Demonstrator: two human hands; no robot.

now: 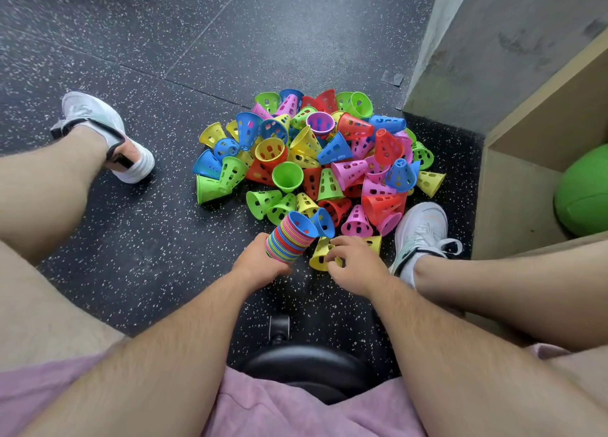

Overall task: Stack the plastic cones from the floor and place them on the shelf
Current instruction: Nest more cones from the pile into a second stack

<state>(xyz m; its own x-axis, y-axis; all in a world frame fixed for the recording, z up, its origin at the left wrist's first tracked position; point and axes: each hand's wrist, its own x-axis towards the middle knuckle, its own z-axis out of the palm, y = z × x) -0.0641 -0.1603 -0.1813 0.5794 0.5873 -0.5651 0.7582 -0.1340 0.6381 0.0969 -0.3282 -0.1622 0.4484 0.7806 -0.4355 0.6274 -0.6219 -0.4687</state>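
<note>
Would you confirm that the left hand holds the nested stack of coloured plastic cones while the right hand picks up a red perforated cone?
Not quite: the head view shows the right hand closing on a yellow perforated cone, not red. The left hand does hold the nested stack of coloured plastic cones.

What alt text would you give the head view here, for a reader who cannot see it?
Seated person's left hand holds a nested stack of colourful cones while the right hand closes on a yellow cone on the speckled black floor. A loose pile of cones lies ahead; a wooden shelf holding a green ball stands right.
</note>
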